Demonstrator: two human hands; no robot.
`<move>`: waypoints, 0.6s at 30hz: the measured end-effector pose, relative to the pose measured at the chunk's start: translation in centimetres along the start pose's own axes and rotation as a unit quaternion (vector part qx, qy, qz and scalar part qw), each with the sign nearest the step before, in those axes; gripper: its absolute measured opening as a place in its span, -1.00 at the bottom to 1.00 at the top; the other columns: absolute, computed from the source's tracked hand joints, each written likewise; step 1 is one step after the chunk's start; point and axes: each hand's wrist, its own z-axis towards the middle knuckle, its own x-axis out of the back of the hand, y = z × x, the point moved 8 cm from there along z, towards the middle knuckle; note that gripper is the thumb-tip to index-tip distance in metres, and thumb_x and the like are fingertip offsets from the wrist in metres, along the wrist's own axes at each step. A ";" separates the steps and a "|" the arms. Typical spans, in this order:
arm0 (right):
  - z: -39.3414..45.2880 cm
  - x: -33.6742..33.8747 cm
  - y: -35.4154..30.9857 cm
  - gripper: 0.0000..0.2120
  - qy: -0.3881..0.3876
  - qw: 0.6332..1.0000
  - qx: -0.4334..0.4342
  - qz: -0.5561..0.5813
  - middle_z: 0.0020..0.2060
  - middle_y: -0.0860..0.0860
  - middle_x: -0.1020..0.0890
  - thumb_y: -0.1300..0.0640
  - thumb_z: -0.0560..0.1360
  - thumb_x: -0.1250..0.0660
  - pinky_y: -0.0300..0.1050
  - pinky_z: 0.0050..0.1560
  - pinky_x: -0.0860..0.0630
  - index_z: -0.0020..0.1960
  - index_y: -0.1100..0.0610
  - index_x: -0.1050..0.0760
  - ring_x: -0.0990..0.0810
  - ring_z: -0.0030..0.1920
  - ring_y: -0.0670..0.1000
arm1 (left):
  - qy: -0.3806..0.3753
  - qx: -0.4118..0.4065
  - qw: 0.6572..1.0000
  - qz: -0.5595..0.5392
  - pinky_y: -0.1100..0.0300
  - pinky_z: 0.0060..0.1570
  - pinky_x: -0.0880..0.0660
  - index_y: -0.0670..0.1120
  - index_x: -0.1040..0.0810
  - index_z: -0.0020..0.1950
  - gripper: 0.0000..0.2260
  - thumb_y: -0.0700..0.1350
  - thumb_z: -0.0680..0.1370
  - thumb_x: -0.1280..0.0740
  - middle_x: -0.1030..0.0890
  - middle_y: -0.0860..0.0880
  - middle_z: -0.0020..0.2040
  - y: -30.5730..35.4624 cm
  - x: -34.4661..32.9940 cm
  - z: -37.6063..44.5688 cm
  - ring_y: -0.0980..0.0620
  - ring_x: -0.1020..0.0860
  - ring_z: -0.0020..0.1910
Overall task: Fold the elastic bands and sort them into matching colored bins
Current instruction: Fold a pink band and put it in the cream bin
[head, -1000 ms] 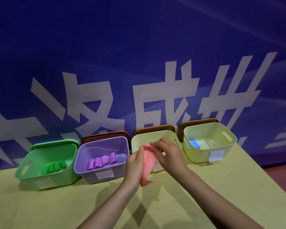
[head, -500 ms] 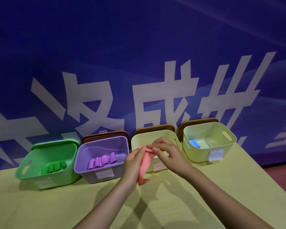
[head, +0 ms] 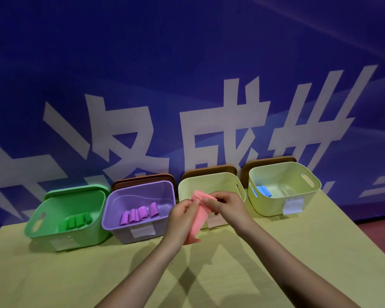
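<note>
Bench, yellow-green top, across the lower half of the frame. 4 bins in a row along its far edge, left to right: green bin, tilted toward the camera, holding a cluster of folded green bands; purple bin, holding 4 folded purple bands side by side; pale yellow bin, middle right, contents hidden behind the hands; second pale yellow bin, far right, holding folded blue bands. White labels on the bin fronts. Lids stand behind the bins: 1 green, 3 brown. Pink band, centre of frame, held in the air in front of the first pale yellow bin, its lower end hanging near the bench. Left hand: fingers curled, pinching the band's upper part. Right hand: fingers curled, pinching the band's top edge, just beside the left. Blue wall banner with large white characters fills the upper frame.
</note>
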 end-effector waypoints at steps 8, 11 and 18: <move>-0.5 0.0 -0.7 -0.95 0.032 0.988 0.088 -0.126 -0.38 -0.06 -0.55 0.14 0.47 -0.43 -0.25 -0.30 -0.36 -0.16 0.06 -0.66 -0.48 -0.32 -0.09 | 0.007 -0.027 0.999 0.018 0.16 -0.60 -0.48 -0.01 -0.58 -0.16 -0.76 0.05 0.61 -0.23 -0.50 -0.17 -0.16 -0.1 0.5 0.4 -0.09 -0.49 -0.25; -0.9 -0.1 -1.6 -0.89 0.043 0.963 0.149 -0.219 -0.37 -0.08 -0.51 0.09 0.48 -0.42 -0.25 -0.32 -0.34 -0.10 0.11 -0.68 -0.48 -0.32 -0.08 | -0.002 -0.021 1.000 0.015 0.15 -0.59 -0.49 -0.01 -0.58 -0.16 -0.76 0.04 0.61 -0.23 -0.52 -0.12 -0.17 0.0 0.3 0.1 -0.05 -0.49 -0.26; -0.7 0.5 -0.5 -0.91 0.084 0.971 0.115 -0.193 -0.33 -0.09 -0.53 0.09 0.47 -0.43 -0.26 -0.27 -0.36 -0.11 0.09 -0.67 -0.49 -0.26 -0.09 | -0.017 0.063 0.996 -0.061 0.12 -0.47 -0.53 0.04 -0.57 -0.09 -0.80 0.15 0.54 -0.30 -0.55 -0.05 -0.05 -0.6 -0.3 -0.2 -0.06 -0.54 -0.09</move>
